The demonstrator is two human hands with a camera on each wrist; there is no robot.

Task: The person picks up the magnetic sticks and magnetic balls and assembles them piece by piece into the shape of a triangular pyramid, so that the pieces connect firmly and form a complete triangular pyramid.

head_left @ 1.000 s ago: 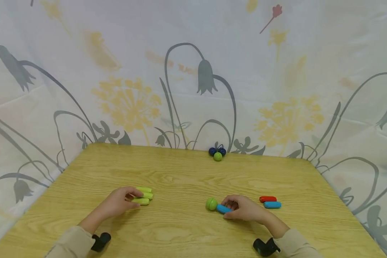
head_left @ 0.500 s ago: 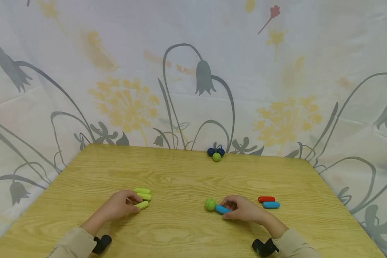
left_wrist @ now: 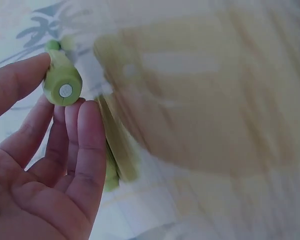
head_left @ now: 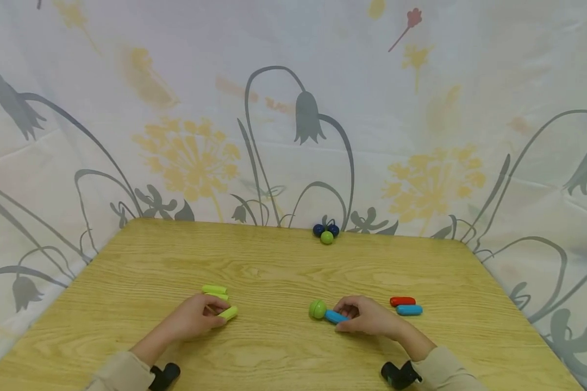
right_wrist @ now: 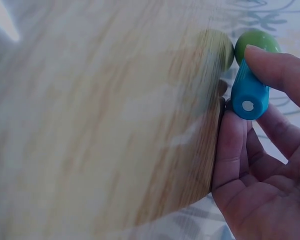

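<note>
My left hand (head_left: pixel 195 316) pinches a lime-green rod (head_left: pixel 228 313) between thumb and fingers; a pale round spot marks its end in the left wrist view. Two more lime-green rods (head_left: pixel 215 289) lie just beyond that hand, the nearer one partly hidden by the fingers. With thumb and fingertips my right hand (head_left: pixel 369 316) holds a blue rod (right_wrist: pixel 250 95), whose end has a similar pale spot. At the rod's far end a green ball (head_left: pixel 317 309) touches it on the table.
Right of the right hand lie a red rod (head_left: pixel 403 301) and another blue rod (head_left: pixel 409 310). Two dark blue balls (head_left: pixel 318 231) and a second green ball (head_left: pixel 326 238) sit together at the back edge of the wooden table (head_left: pixel 274 260), before a flower-patterned cloth (head_left: pixel 200 108).
My left hand has drawn one lime-green rod away from the other two, toward me and to the right, turning it aslant. The right hand stays with the blue rod and ball.
</note>
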